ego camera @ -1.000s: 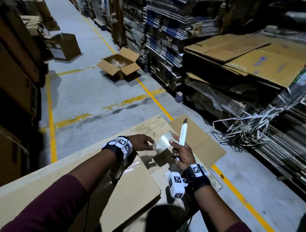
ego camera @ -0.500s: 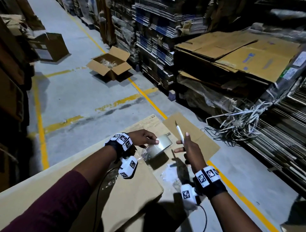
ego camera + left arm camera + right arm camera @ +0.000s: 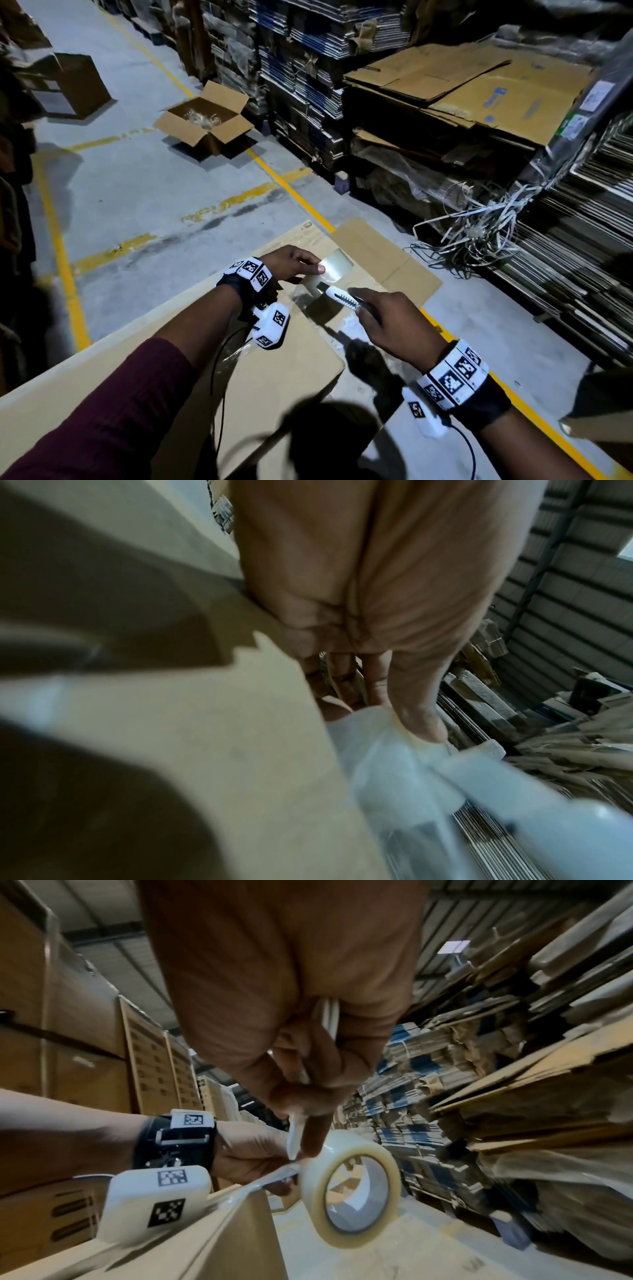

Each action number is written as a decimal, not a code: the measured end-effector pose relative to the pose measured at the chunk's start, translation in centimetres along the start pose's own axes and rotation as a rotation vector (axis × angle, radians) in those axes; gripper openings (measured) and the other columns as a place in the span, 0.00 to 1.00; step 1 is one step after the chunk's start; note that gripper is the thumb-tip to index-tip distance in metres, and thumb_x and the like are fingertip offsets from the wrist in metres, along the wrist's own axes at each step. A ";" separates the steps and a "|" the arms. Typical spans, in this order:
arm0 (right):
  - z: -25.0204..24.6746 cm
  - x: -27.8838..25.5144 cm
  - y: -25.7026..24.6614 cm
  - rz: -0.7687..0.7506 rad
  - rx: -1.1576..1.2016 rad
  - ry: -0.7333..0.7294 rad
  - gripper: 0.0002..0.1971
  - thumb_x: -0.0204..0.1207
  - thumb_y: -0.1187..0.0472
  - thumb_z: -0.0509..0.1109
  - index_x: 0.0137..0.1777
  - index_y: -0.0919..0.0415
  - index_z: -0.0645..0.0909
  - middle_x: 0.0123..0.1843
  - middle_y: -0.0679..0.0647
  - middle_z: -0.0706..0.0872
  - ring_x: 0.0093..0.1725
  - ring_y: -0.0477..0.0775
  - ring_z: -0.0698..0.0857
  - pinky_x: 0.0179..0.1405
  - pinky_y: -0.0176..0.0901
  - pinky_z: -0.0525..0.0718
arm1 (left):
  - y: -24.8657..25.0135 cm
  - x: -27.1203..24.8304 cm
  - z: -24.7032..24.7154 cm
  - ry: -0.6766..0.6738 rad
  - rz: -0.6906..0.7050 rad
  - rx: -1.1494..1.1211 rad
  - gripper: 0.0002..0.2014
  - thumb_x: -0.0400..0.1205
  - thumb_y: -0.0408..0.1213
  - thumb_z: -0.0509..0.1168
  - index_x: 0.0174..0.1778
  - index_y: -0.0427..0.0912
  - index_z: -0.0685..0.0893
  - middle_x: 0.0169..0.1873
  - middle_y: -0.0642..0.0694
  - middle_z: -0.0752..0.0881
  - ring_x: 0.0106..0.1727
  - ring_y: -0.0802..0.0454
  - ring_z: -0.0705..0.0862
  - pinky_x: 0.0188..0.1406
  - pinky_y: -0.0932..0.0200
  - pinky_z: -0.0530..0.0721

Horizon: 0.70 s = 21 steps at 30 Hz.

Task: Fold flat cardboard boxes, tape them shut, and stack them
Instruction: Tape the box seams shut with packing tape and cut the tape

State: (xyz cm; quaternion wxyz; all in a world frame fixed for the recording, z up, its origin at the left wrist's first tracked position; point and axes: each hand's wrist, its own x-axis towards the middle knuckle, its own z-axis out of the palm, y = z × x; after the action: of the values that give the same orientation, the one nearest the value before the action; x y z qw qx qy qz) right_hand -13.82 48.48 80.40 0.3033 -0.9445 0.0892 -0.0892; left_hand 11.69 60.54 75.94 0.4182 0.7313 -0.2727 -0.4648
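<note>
- Head: tape roll [image 3: 334, 269] above box [image 3: 274, 370] end, pinched by left hand [image 3: 291, 265]; right hand [image 3: 387, 315] curled round cutter [image 3: 340, 296].
- Left wrist: blurred; thumb [image 3: 419, 723] pressing tape film [image 3: 383, 764], thin, sticky, probably crumples easily.
- Right wrist: roll looks light, stiff; best gripped by rim.

right hand [image 3: 383, 317]: a second ago raised, holding the white cutter [image 3: 340, 296] upright; now lowered to centre frame, cutter near horizontal, tip pointing left at the tape.
cutter tip: now at the clear tape strip just below the tape roll [image 3: 337, 267]; half a second ago well apart, right of the roll.
left hand [image 3: 291, 265]: shifted up-frame a bit, now gripping the roll's left edge.
camera: view swung, open box on the floor now upper centre.
</note>
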 end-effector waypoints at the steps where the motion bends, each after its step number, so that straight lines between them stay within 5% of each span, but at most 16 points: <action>1: -0.2 0.4 -0.7 -0.029 -0.023 0.020 0.17 0.80 0.59 0.65 0.66 0.54 0.87 0.38 0.52 0.92 0.38 0.59 0.88 0.39 0.51 0.85 | 0.1 -0.1 0.1 0.007 0.007 0.001 0.06 0.79 0.43 0.76 0.47 0.46 0.90 0.40 0.52 0.88 0.45 0.55 0.83 0.48 0.60 0.81; 5: -0.3 1.8 -3.1 -0.066 -0.173 -0.018 0.17 0.77 0.53 0.60 0.56 0.55 0.88 0.40 0.56 0.92 0.41 0.64 0.87 0.39 0.56 0.85 | 0.3 -0.4 0.4 0.013 0.036 0.041 0.06 0.80 0.44 0.76 0.48 0.46 0.90 0.33 0.58 0.89 0.40 0.59 0.85 0.47 0.61 0.82; 10: -1.0 2.7 -4.9 0.000 -0.278 -0.113 0.16 0.77 0.54 0.64 0.58 0.55 0.89 0.47 0.58 0.93 0.50 0.65 0.88 0.47 0.57 0.86 | 0.4 -0.5 1.2 0.003 0.078 0.006 0.06 0.80 0.40 0.76 0.47 0.42 0.90 0.32 0.53 0.88 0.37 0.55 0.86 0.51 0.57 0.87; 13: -1.2 2.7 -5.1 0.002 -0.312 -0.134 0.20 0.73 0.49 0.60 0.57 0.54 0.87 0.45 0.58 0.92 0.48 0.64 0.88 0.44 0.57 0.87 | 0.5 -0.8 1.7 0.009 0.124 -0.026 0.08 0.81 0.35 0.75 0.52 0.36 0.88 0.33 0.48 0.87 0.32 0.58 0.86 0.40 0.66 0.84; 18: -1.2 3.1 -5.6 0.021 -0.368 -0.183 0.20 0.73 0.48 0.58 0.57 0.53 0.86 0.43 0.56 0.91 0.45 0.63 0.87 0.41 0.54 0.86 | 0.3 -0.7 1.7 0.007 0.138 -0.010 0.09 0.80 0.36 0.75 0.52 0.36 0.89 0.26 0.54 0.86 0.31 0.57 0.85 0.41 0.63 0.83; 21: -1.1 3.3 -5.9 0.005 -0.415 -0.209 0.12 0.79 0.51 0.64 0.54 0.52 0.86 0.38 0.53 0.87 0.45 0.64 0.86 0.37 0.50 0.82 | 0.6 -0.9 1.9 0.006 0.141 -0.033 0.09 0.81 0.34 0.74 0.54 0.34 0.88 0.29 0.52 0.88 0.30 0.59 0.86 0.37 0.67 0.83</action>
State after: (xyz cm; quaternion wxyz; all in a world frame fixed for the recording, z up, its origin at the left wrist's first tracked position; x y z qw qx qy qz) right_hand -10.24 51.86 85.11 0.1104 -0.9905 0.0762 0.0302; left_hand 9.60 60.26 76.43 0.4627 0.7048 -0.3144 -0.4363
